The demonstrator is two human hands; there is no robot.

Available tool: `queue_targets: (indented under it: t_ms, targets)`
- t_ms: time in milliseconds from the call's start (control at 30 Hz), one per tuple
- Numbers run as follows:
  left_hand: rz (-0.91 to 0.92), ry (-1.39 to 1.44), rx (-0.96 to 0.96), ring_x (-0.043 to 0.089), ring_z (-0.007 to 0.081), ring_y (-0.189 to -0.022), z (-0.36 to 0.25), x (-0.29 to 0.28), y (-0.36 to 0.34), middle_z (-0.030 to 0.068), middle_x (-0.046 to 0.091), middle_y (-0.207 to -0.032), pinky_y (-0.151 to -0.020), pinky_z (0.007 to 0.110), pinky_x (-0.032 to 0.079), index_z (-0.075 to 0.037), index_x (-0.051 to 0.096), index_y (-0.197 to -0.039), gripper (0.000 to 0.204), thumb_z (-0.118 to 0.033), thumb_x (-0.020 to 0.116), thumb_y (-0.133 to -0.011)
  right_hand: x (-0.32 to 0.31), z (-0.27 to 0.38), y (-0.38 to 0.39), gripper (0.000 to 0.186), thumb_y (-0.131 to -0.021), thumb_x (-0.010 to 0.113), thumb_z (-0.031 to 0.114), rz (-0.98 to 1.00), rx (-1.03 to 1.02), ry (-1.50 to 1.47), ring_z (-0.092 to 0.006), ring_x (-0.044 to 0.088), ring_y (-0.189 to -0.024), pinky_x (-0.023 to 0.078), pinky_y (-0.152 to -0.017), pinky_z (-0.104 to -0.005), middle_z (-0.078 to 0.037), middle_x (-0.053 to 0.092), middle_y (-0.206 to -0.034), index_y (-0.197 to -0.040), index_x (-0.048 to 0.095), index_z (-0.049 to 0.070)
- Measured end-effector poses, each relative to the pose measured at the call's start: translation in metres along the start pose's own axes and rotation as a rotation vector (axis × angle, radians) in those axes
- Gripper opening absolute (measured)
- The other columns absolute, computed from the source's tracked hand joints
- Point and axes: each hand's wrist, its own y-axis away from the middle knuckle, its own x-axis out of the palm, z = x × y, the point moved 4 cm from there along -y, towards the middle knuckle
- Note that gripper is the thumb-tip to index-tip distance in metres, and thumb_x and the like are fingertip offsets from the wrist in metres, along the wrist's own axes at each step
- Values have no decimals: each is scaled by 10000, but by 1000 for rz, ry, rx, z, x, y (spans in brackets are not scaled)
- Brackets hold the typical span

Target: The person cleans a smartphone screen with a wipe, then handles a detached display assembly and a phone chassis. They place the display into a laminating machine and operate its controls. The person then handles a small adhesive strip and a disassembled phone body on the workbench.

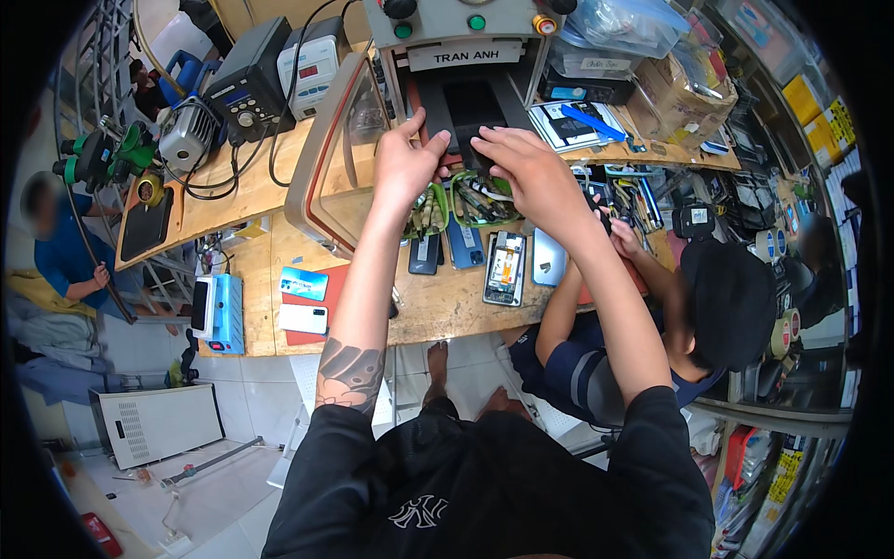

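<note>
A black rectangular glass panel (473, 107), like a phone screen, lies on a dark plate (428, 101) inside the open chamber of a grey machine (466, 56). My left hand (407, 160) is at the plate's near left corner, index finger and thumb apart, other fingers partly hidden. Over the panel's near end reaches my right hand (526, 172), its fingers stretched out and seemingly touching the panel. The machine's framed door (326, 154) stands swung out beside my left forearm. Below my hands, green-rimmed baskets (484, 200) hold several tools.
A co-worker in a black cap (731, 293) sits close at my right, hands near the bench. Phones lie along the wooden bench (428, 321), including an opened phone (506, 268). Left stand a black control box (247, 84) and a blue device (223, 312). Another person (65, 233) stands far left.
</note>
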Motion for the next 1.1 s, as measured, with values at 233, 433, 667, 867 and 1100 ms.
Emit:
queue_targets:
  t_ms: [233, 433, 667, 867, 1100]
  targets:
    - [25, 6, 1, 653, 112, -588, -1, 0, -1, 91, 740, -789, -505, 261, 517, 79, 406, -1593, 702, -120, 742, -1010, -3, 1, -4, 399, -905, 673, -18, -2, -26, 14, -350, 619, -1319, 496, -1125, -442, -156, 700, -1377, -1299, 725, 25]
    - [31, -9, 4, 654, 114, -583, 0, 0, -1, 91, 739, -786, -500, 263, 516, 81, 407, -1592, 705, -124, 745, -1008, 1, -3, -6, 368, -920, 675, 3, -2, -19, 0, -357, 614, -1340, 491, -1140, -451, -162, 705, -1370, -1282, 734, 31]
    - [18, 13, 26, 683, 118, -565, 1, -1, -1, 84, 709, -700, -486, 276, 521, 101, 418, -1577, 703, -124, 735, -990, 12, -20, -23, 370, -973, 665, 17, 36, 53, -56, -361, 600, -1372, 497, -1139, -439, -144, 690, -1408, -1332, 719, 91]
    - [21, 52, 29, 681, 124, -559, -2, -1, 1, 90, 716, -730, -485, 275, 528, 96, 418, -1579, 703, -114, 737, -989, 14, -28, -34, 316, -974, 683, 50, -5, 46, -79, -357, 641, -1304, 516, -1104, -435, -154, 720, -1351, -1281, 750, 85]
    - [19, 55, 24, 683, 129, -556, -1, -1, -2, 113, 733, -770, -492, 274, 545, 93, 428, -1575, 709, -106, 752, -976, 18, -25, -35, 270, -940, 720, 80, -74, 39, -101, -379, 653, -1247, 521, -1080, -447, -180, 736, -1297, -1201, 778, 40]
